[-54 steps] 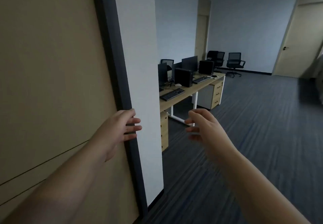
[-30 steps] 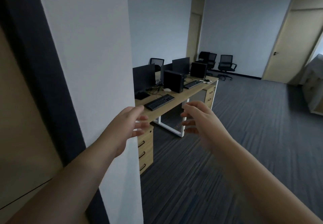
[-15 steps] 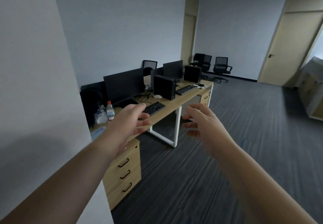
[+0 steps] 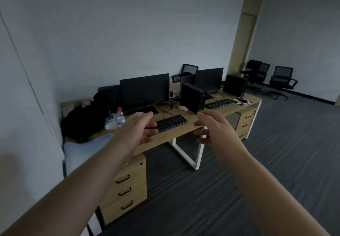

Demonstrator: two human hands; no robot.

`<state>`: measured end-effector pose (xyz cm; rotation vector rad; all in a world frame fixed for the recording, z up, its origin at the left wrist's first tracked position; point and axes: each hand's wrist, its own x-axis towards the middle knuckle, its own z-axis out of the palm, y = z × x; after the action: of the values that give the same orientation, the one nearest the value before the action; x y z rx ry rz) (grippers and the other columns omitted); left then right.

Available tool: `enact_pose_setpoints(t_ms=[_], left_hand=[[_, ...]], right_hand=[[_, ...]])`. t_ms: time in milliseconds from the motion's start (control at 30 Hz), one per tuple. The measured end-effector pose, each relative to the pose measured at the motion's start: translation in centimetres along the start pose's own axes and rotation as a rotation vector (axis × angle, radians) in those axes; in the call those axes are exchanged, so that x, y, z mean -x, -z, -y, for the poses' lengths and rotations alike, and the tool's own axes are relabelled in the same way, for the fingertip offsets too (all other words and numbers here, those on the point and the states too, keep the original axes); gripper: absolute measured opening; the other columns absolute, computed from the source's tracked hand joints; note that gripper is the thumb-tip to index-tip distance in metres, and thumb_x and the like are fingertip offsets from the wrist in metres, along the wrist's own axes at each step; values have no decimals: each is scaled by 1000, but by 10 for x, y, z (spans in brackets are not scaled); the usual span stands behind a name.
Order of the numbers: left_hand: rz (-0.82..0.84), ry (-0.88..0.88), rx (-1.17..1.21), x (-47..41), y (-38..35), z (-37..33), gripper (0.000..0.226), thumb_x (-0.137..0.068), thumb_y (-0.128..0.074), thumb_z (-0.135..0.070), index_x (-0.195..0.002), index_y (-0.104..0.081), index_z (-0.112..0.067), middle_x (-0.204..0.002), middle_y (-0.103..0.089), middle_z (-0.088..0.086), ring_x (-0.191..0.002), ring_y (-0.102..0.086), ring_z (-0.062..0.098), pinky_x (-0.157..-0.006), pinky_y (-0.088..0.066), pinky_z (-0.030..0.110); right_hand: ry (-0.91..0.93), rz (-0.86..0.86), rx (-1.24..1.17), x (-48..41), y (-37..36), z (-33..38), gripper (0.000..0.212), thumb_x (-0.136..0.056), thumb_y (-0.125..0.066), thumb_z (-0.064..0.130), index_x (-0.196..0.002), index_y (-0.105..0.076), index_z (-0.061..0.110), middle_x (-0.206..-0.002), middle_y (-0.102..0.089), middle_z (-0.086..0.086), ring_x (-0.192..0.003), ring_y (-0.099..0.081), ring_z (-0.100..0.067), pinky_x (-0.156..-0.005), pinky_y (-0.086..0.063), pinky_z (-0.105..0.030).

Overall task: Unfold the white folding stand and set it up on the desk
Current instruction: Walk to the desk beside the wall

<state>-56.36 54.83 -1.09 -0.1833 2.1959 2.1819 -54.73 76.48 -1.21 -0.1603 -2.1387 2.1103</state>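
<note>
No white folding stand can be picked out yet on the long pale-wood tabletop [image 4: 173, 136]. Your left hand [image 4: 139, 127] and right hand [image 4: 211, 127] hover empty, each grip apart. At ten o'clock, the clear red-capped water bottle [image 4: 120, 119] could topple if you reach carelessly.

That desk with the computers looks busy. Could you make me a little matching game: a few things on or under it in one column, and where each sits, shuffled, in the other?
Things:
1. water bottle
2. white mouse
3. drawer unit
4. black backpack

Places:
A. under the desk's near end
B. at the desk's wall end, left of the bottle
C. just left of the near computer tower
D. left of the near keyboard, beside a clear bag

Pairs: 1-D, 2-C, 3-A, 4-B
</note>
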Motion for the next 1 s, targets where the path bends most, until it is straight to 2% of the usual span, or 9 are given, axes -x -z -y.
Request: enact_pose_setpoints(t_ms=[67,133,300,433,633,800,933,1000], left_hand=[[-53,-3,26,-14,-5,-2,28,-104,-56,-33,-124,-63,-14,-121,-74,15,-112,-74,35,-76,-60,38],[-100,-7,30,-28,-4,-4,31,-104,-57,-34,-126,-63,-13,-120,-74,16,-112,-74,35,-75,-60,37],[-206,-5,33,-77,7,-1,33,-103,-57,-35,-128,-64,-15,-124,-75,18,-112,-75,32,-85,-60,40],[-287,9,79,-127,14,4,32,-104,-57,-34,-125,-66,-12,-126,-73,20,-113,-74,34,-97,-57,48],[-319,-5,104,-211,7,-5,34,-101,-59,-38,-125,-66,-15,-119,-76,14,-107,-76,32,-97,-60,48],[-341,-21,72,-264,-5,-23,30,-102,-57,-39,-123,-65,-19,-118,-75,10,-108,-75,28,-101,-57,53],[-437,-30,79,-296,2,-29,23,-101,-58,-38,-115,-66,-22,-117,-76,9,-106,-76,25,-100,-58,51],[-490,-23,73,-307,7,-28,26,-102,-57,-38,-120,-65,-21,-118,-76,8,-107,-75,24,-100,-59,47]], right_hand=[[-17,40,-20,-26,4,2,14,-103,-61,31,-112,-69,25,-110,-71,-9,-89,-67,-24,-77,-58,-39],[-22,96,-38,-51,1,0,16,-102,-62,32,-113,-70,24,-110,-70,-9,-90,-67,-24,-74,-57,-37],[-6,231,-16,-120,-26,-15,16,-102,-61,34,-114,-69,27,-110,-70,-7,-92,-69,-23,-74,-56,-35],[-3,282,1,-180,-51,-24,14,-102,-62,33,-112,-69,26,-109,-71,-8,-91,-69,-24,-73,-57,-35],[23,342,54,-264,-68,-16,16,-102,-61,33,-114,-69,27,-113,-71,-7,-94,-70,-24,-78,-60,-37],[20,392,34,-324,-75,-5,18,-102,-61,33,-117,-68,26,-114,-71,-8,-94,-70,-23,-75,-57,-35],[28,463,46,-372,-96,-9,17,-103,-61,33,-117,-68,25,-114,-71,-7,-98,-70,-25,-76,-57,-36],[24,509,22,-396,-111,-14,16,-103,-62,32,-116,-68,26,-115,-72,-8,-99,-70,-26,-76,-57,-37]])
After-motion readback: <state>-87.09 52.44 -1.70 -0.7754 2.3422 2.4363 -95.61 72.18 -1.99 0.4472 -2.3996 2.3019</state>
